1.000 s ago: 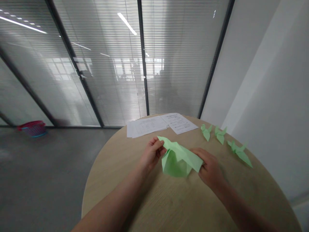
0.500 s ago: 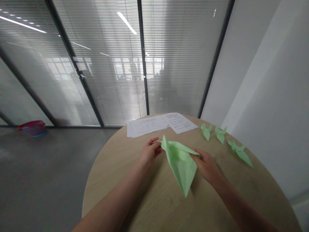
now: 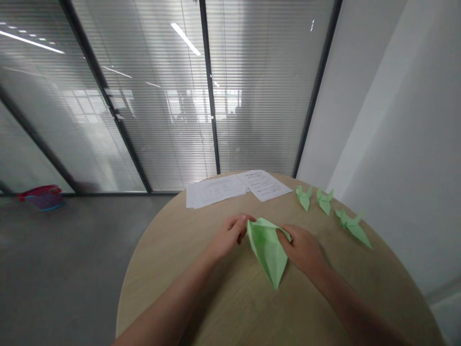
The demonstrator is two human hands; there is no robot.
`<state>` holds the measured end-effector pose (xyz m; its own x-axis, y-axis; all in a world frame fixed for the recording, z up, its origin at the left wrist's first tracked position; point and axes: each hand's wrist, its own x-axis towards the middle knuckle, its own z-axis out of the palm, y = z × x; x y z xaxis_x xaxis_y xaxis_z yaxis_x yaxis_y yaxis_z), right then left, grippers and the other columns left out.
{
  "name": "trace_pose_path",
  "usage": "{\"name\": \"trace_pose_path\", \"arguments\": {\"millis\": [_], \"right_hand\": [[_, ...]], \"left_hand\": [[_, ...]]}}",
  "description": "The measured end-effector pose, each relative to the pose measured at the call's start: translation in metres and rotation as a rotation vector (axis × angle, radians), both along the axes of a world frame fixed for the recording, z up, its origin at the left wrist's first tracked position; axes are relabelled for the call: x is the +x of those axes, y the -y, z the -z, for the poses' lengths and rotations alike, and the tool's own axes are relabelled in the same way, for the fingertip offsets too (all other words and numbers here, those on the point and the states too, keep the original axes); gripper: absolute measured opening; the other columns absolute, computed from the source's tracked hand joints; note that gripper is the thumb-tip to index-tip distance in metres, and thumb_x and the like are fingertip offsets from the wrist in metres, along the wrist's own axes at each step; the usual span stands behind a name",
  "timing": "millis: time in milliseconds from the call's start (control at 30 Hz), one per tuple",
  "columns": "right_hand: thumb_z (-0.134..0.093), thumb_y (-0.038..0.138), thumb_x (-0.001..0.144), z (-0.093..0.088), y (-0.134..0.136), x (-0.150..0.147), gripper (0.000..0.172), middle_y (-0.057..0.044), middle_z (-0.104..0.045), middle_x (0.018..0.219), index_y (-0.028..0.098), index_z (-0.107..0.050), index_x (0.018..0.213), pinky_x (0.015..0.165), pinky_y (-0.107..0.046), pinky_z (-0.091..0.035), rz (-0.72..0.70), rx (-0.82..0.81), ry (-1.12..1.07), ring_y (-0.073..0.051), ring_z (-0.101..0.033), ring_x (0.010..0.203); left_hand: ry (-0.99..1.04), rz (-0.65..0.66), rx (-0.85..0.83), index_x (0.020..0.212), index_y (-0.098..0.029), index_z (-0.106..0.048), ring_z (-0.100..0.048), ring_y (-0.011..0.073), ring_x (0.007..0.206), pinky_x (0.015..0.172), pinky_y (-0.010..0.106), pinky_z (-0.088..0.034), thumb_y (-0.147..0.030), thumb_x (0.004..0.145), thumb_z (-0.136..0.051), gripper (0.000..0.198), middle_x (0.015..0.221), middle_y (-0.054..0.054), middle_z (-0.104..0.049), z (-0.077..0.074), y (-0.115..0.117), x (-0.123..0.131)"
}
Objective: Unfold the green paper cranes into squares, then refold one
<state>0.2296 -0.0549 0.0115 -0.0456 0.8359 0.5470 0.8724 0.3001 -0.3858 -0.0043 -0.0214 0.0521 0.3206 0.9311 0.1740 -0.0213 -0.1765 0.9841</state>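
A light green paper (image 3: 269,250), folded into a long kite-like shape, lies on the round wooden table (image 3: 223,307) with its point toward me. My left hand (image 3: 230,234) pinches its far left edge. My right hand (image 3: 303,250) grips its right edge with curled fingers. Both hands press the fold together.
Three finished green paper cranes (image 3: 304,197) (image 3: 324,201) (image 3: 352,226) stand along the table's right side. White printed sheets (image 3: 216,190) (image 3: 264,184) lie at the far edge. Glass walls with blinds stand behind; a red basket (image 3: 41,197) sits on the floor at left.
The paper went from a wide open flap to a narrow folded kite pressed down on the table. My hands moved closer together and lower.
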Motion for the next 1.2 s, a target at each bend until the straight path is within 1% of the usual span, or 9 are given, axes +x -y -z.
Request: {"name": "trace_pose_path", "arguments": {"millis": [133,233,333,433,567,700,800,1033,1200], "right_hand": [[-0.049,0.037,0.103,0.003,-0.002,-0.001,0.036,-0.003,-0.068,0.07,0.021,-0.067,0.076,0.058,-0.027,-0.035,-0.035,0.007,-0.009,-0.016,-0.06,0.06],[-0.057,0.04,0.1,0.006,-0.006,-0.001,0.023,-0.005,-0.077,0.095,0.023,-0.073,0.101,0.07,-0.028,-0.049,-0.106,0.054,-0.1,-0.021,-0.072,0.082],[-0.06,0.039,0.099,0.009,-0.008,0.0,0.027,-0.007,-0.075,0.115,0.025,-0.07,0.12,0.084,-0.031,-0.054,-0.167,0.103,-0.18,-0.023,-0.073,0.1],[-0.05,0.038,0.104,0.011,-0.009,0.002,0.026,-0.006,-0.076,0.1,0.024,-0.072,0.102,0.08,-0.03,-0.052,-0.169,0.094,-0.179,-0.02,-0.072,0.089],[-0.044,0.05,0.104,0.012,-0.01,0.006,0.047,-0.005,-0.064,0.069,0.021,-0.058,0.07,0.063,-0.027,-0.04,-0.018,0.085,-0.163,-0.018,-0.059,0.063],[-0.042,0.057,0.102,0.008,-0.01,0.007,0.052,-0.004,-0.059,0.062,0.021,-0.049,0.064,0.06,-0.027,-0.032,0.05,0.029,-0.206,-0.017,-0.052,0.059],[-0.043,0.062,0.097,0.003,-0.009,0.008,0.055,-0.004,-0.055,0.057,0.022,-0.043,0.06,0.059,-0.028,-0.028,0.115,-0.014,-0.28,-0.016,-0.047,0.055],[-0.043,0.067,0.091,-0.001,-0.016,0.016,0.054,-0.008,-0.063,0.063,0.022,-0.053,0.064,0.06,-0.029,-0.036,0.155,-0.119,-0.5,-0.023,-0.059,0.063],[-0.039,0.074,0.089,0.006,-0.027,0.027,0.06,-0.006,-0.052,0.056,0.023,-0.044,0.057,0.055,-0.031,-0.03,0.218,-0.133,-0.512,-0.021,-0.05,0.056]], "left_hand": [[-0.077,0.079,0.018,0.087,-0.019,-0.079,-0.049,0.0142,0.056,0.054,0.025,-0.039,-0.061,0.093,-0.06,0.047,0.06,0.0,-0.054,0.001,0.001,-0.003],[-0.178,0.124,0.07,0.086,-0.019,-0.077,-0.051,0.015,0.061,0.056,0.025,-0.04,-0.062,0.091,-0.063,0.045,0.067,0.002,-0.06,0.002,0.002,-0.004],[-0.195,0.171,0.065,0.089,-0.018,-0.076,-0.052,0.0152,0.062,0.058,0.025,-0.042,-0.065,0.091,-0.06,0.049,0.07,0.002,-0.061,0.004,0.004,-0.003],[-0.215,0.136,0.053,0.09,-0.018,-0.078,-0.051,0.0155,0.059,0.059,0.026,-0.043,-0.067,0.096,-0.05,0.056,0.063,0.001,-0.056,0.005,0.004,-0.005],[-0.335,0.091,0.144,0.077,-0.018,-0.079,-0.048,0.0151,0.056,0.056,0.025,-0.038,-0.059,0.097,-0.051,0.054,0.056,0.001,-0.052,0.003,-0.003,-0.01],[-0.499,0.164,0.213,0.069,-0.019,-0.075,-0.056,0.0161,0.065,0.061,0.025,-0.039,-0.036,0.085,-0.071,0.024,0.07,0.003,-0.065,0.003,-0.008,-0.012],[-0.645,0.172,0.276,0.078,-0.02,-0.075,-0.059,0.0162,0.068,0.062,0.024,-0.039,-0.023,0.078,-0.074,0.003,0.076,0.002,-0.068,0.006,-0.007,-0.01],[-0.831,0.057,0.363,0.096,-0.02,-0.073,-0.06,0.0153,0.072,0.067,0.025,-0.041,-0.009,0.079,-0.06,0.024,0.08,0.0,-0.069,0.008,-0.01,-0.006],[-0.798,-0.051,0.397,0.088,-0.019,-0.072,-0.062,0.0163,0.076,0.07,0.026,-0.043,-0.009,0.082,-0.058,0.018,0.082,0.002,-0.07,0.007,-0.013,-0.008]]}}
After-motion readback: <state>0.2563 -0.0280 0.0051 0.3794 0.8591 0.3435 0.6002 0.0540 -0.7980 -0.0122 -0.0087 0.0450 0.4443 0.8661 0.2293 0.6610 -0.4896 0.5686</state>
